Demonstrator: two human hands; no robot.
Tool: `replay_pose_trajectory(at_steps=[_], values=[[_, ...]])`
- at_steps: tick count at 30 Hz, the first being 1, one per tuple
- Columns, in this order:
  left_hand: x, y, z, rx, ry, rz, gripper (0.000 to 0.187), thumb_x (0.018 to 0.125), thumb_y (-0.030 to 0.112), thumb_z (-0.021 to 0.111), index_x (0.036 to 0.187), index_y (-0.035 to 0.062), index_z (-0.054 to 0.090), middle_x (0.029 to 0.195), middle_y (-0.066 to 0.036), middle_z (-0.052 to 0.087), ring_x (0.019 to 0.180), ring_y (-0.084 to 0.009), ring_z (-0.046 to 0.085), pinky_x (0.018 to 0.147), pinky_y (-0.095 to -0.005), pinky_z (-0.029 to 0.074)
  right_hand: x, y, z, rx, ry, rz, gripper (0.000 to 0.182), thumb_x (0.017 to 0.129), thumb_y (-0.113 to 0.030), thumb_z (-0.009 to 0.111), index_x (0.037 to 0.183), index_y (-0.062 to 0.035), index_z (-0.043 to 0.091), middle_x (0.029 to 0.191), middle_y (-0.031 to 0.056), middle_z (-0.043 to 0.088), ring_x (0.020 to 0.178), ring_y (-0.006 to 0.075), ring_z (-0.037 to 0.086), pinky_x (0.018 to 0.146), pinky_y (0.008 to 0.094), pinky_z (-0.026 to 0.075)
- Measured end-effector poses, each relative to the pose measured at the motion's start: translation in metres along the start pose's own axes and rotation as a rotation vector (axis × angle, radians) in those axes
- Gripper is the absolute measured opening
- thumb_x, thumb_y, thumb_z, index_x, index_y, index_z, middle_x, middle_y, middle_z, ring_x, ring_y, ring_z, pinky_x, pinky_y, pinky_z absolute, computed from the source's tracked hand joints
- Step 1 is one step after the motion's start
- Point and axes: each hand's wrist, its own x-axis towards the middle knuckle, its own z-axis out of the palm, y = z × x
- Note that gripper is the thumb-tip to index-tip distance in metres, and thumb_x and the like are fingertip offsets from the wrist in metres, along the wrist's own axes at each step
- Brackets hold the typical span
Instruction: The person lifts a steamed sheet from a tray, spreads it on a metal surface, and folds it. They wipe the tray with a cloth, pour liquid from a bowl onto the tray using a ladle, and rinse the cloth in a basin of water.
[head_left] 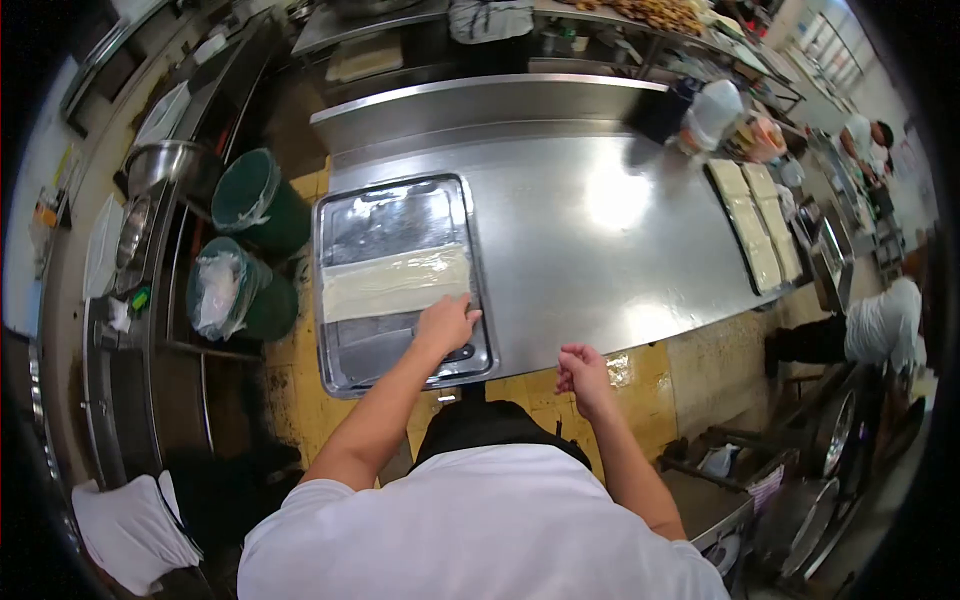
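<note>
A pale, glossy sheet of dough (395,284) lies crosswise on a dark metal tray (385,212), at the left end of a steel table. My left hand (447,325) reaches over the tray, its fingertips at the near right edge of the dough, with thumb and forefinger apart. My right hand (583,375) is held in the air just off the table's front edge, its fingers curled in and nothing showing in them. The tray's surface looks wet and shiny above and below the dough.
The steel table (560,240) has a raised back edge. At its right end lies another tray with two pale dough strips (748,225), near plastic bags and containers (715,115). Green bins (262,205) stand left. A person in white (885,325) is at the right.
</note>
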Motion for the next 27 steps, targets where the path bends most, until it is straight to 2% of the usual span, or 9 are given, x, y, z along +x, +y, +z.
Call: replay_pose_trajectory(at_steps=[4,8,9,12,14,17,23,27], values=[[-0.011,0.028,-0.014,-0.008,0.038,0.027,0.045,0.1,0.036,0.057,0.139,0.0134,0.061,0.115,-0.021,0.066,0.109,-0.0405,0.065,0.093,-0.0504,0.053,-0.053,0.029,-0.053,0.079,0.139,0.019,0.029,0.094,-0.012,0.066,0.118,0.0014,0.057,0.078,0.0062,0.06,0.058,0.0147,0.058,0.051,0.0309,0.054],[-0.026,0.077,-0.019,-0.125,0.063,0.129,0.041,0.095,0.027,0.064,0.134,0.0125,0.064,0.111,-0.018,0.068,0.104,-0.0365,0.067,0.089,-0.0478,0.053,-0.087,0.057,-0.094,0.119,0.223,0.033,0.024,0.096,-0.011,0.065,0.116,-0.0005,0.057,0.08,0.0062,0.062,0.059,0.0144,0.059,0.053,0.0311,0.055],[-0.031,0.096,-0.017,-0.159,0.078,0.175,0.036,0.093,0.024,0.067,0.127,0.0107,0.069,0.105,-0.018,0.07,0.098,-0.0364,0.068,0.086,-0.0477,0.054,-0.094,0.063,-0.1,0.147,0.242,0.012,0.025,0.095,-0.011,0.065,0.116,0.0004,0.058,0.08,0.0061,0.062,0.058,0.0147,0.059,0.053,0.031,0.054],[-0.04,0.144,0.009,-0.176,-0.007,0.439,0.031,0.092,0.024,0.068,0.119,0.0096,0.073,0.102,-0.019,0.071,0.093,-0.0378,0.069,0.084,-0.0473,0.054,-0.113,0.074,-0.115,0.177,0.303,-0.022,0.024,0.094,-0.011,0.066,0.114,0.0011,0.059,0.079,0.006,0.062,0.059,0.0146,0.059,0.053,0.0311,0.053],[-0.049,0.173,0.035,-0.297,-0.096,0.563,0.027,0.09,0.022,0.07,0.114,0.0091,0.075,0.1,-0.018,0.073,0.095,-0.037,0.069,0.085,-0.0451,0.054,-0.126,0.075,-0.119,0.185,0.353,-0.048,0.023,0.095,-0.011,0.066,0.113,0.0008,0.06,0.08,0.006,0.062,0.06,0.0145,0.059,0.054,0.0312,0.053],[-0.068,0.21,0.052,-0.222,-0.262,0.785,0.027,0.091,0.023,0.069,0.112,0.0095,0.076,0.101,-0.017,0.073,0.097,-0.037,0.069,0.085,-0.045,0.055,-0.141,0.083,-0.119,0.233,0.441,-0.097,0.022,0.095,-0.011,0.066,0.113,0.0005,0.061,0.081,0.0056,0.062,0.06,0.0141,0.059,0.054,0.0308,0.052],[-0.092,0.229,0.055,-0.034,-0.608,1.116,0.031,0.092,0.028,0.068,0.115,0.0095,0.075,0.104,-0.016,0.073,0.096,-0.0367,0.07,0.085,-0.0456,0.056,-0.176,0.106,-0.079,0.375,0.761,-0.16,0.017,0.097,-0.011,0.066,0.11,-0.0014,0.064,0.081,0.0047,0.064,0.062,0.0125,0.061,0.055,0.0297,0.054],[-0.102,0.216,0.076,0.015,-0.755,1.216,0.032,0.091,0.029,0.071,0.114,0.0078,0.075,0.106,-0.016,0.074,0.098,-0.0359,0.071,0.086,-0.0446,0.056,-0.193,0.144,-0.035,0.352,0.903,-0.095,0.019,0.097,-0.013,0.066,0.111,-0.0007,0.065,0.082,0.0043,0.065,0.063,0.0108,0.06,0.055,0.0278,0.052]])
